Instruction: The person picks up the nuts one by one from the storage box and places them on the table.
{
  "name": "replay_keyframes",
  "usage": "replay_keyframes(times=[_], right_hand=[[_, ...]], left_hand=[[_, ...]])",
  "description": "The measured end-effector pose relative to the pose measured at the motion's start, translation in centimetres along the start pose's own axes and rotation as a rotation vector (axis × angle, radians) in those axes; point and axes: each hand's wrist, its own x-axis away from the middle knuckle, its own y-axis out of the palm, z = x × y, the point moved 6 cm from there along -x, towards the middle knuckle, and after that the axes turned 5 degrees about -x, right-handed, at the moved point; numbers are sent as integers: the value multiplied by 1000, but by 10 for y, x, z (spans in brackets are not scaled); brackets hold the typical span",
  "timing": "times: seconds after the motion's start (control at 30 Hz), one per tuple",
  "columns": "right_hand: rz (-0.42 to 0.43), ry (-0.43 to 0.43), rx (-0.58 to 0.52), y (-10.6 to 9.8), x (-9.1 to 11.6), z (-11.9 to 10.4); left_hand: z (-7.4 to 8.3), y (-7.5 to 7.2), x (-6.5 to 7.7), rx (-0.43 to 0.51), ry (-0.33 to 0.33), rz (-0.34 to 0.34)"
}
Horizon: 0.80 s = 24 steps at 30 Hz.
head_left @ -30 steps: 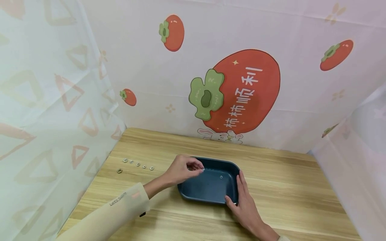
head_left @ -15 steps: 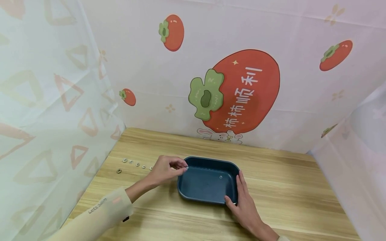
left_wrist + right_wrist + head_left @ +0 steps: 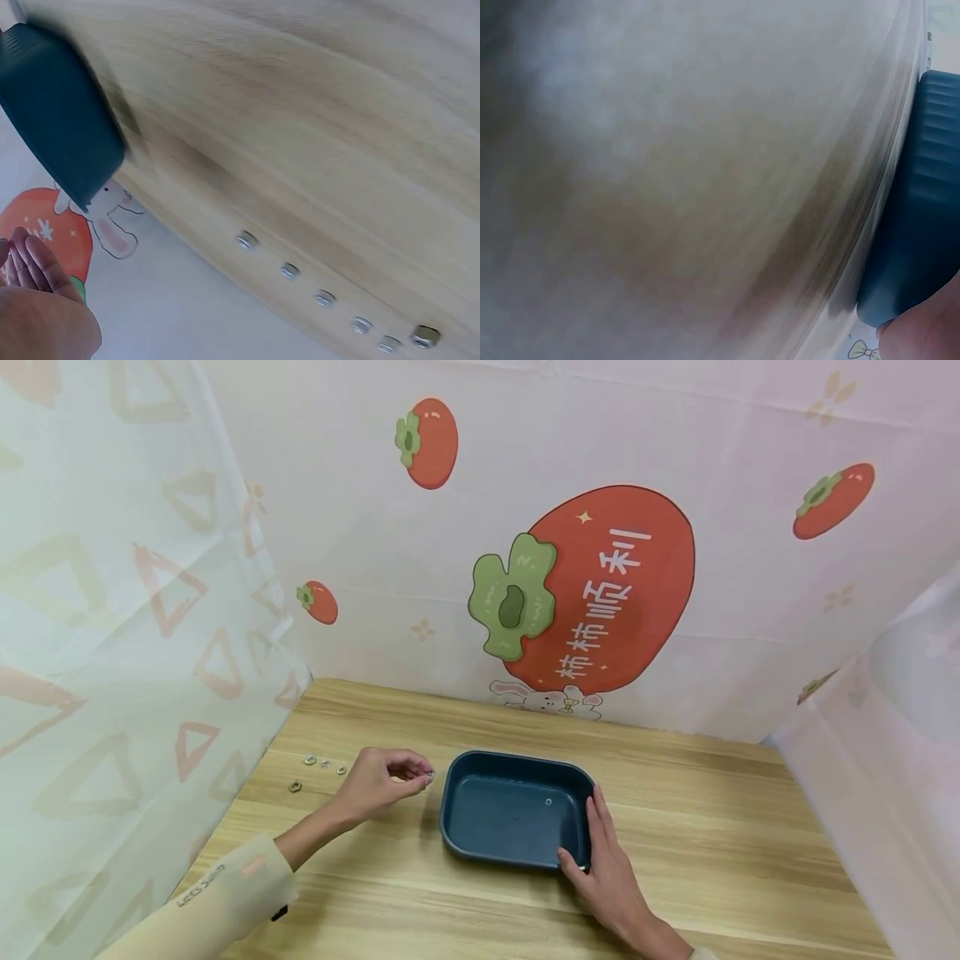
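Left of the tray, my left hand [image 3: 377,783] pinches a small metal nut [image 3: 430,775] between thumb and fingertips, over the table. My right hand [image 3: 611,877] grips the near right corner of a dark blue rectangular tray [image 3: 510,865], fingers along its right side and thumb at the front rim. A single small nut [image 3: 548,802] lies on the tray's floor. Several silver nuts [image 3: 325,298] form a row on the table; in the head view my left hand hides part of it. Beside the row sits a larger, darker nut [image 3: 296,786].
The wood-grain table [image 3: 720,827] meets a white cloth backdrop [image 3: 360,527] printed with persimmons at the back. Similar cloth walls stand on the left [image 3: 135,635] and right [image 3: 885,760].
My left hand has moved left from over the tray to the table beside it, still pinching the nut, and now covers part of the row. My right hand stays at the tray.
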Motion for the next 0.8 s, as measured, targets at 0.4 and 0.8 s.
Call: replay_keyframes(times=[0.4,0.8], right_hand=[[6,-9,-11,0,0,-1],[2,-9,-8,0,1,0]], left_hand=[[-19,-26,19,-60,-32,27],[-43,-51,35,-108,-60,63]])
